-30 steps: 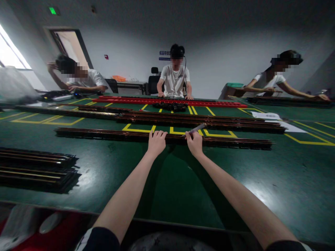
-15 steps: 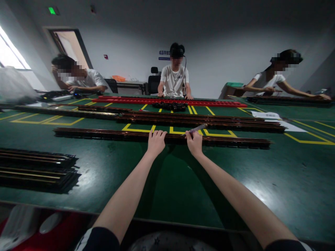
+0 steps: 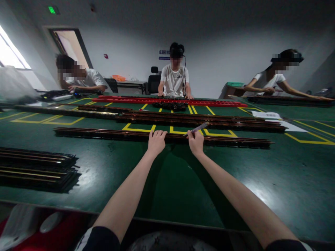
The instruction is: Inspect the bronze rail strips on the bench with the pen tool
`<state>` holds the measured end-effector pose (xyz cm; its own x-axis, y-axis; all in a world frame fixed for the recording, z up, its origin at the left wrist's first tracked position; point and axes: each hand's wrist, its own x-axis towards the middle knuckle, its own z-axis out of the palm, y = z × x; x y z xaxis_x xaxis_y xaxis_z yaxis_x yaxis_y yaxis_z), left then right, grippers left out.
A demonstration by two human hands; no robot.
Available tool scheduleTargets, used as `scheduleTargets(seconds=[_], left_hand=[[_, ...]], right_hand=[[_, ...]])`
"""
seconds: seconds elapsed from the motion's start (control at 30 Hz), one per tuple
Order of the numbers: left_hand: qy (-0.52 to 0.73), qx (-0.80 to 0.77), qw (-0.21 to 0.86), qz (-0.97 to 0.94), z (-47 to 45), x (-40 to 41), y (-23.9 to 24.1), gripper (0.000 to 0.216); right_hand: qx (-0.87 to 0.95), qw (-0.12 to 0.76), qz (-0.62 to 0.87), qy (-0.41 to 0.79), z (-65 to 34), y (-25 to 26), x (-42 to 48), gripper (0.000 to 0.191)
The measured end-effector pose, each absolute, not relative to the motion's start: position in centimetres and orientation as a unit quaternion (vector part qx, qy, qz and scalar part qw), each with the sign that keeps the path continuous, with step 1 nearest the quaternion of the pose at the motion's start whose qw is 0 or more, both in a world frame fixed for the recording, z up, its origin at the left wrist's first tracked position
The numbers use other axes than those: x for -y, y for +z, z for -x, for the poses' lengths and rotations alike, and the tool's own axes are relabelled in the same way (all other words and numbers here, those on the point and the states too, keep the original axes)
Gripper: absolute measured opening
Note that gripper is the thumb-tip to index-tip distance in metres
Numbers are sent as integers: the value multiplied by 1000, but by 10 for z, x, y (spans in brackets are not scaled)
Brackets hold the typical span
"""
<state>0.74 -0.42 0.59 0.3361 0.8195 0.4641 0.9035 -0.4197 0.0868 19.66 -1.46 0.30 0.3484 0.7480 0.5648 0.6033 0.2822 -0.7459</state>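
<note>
Left hand: the left hand (image 3: 156, 143) lies on the long, thin, dark bar with reddish-brown edges (image 3: 104, 133), fingers bent over its top; whether they press or clasp it, I cannot tell.
Right hand: the right hand (image 3: 196, 143) is closed around the slim, grey, pen-like tool (image 3: 201, 127), pinched near its lower end.
Tool: tilted, its upper end pointing away and to the right, its lower tip down at the bar; whether the tip touches is too small to tell.
Bar in hand: flat on the dark green, glossy worktop (image 3: 172, 195), running crosswise in front of the person, both ends well beyond the hands.
Behind the bar: yellow tape outlines (image 3: 136, 130) and a bundle of long, dark, copper-edged strips (image 3: 235, 122), white paper sheets (image 3: 290, 126) by its right end.
Near left: two stacks of dark strips with shiny brass-toned lines (image 3: 31, 174), side by side.
Far edge: a long, red, slotted rail (image 3: 220, 103), with a black, lumpy bundle (image 3: 172, 106) just in front.
Across the worktop: a person in a white shirt (image 3: 174, 82), both hands at the red rail; two others sit farther left and right.
</note>
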Motion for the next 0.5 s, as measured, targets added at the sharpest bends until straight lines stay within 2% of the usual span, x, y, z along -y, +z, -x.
scheduleTargets(seconds=[0.3,0.5], left_hand=[[-234,531,106,807,-6,2,3,48],[-238,521,70,816,-2,-1,4,52]], right_hand=[[606,545,578,45,-194,3,16,30],[611,541,576,40,-194,2,16,34]])
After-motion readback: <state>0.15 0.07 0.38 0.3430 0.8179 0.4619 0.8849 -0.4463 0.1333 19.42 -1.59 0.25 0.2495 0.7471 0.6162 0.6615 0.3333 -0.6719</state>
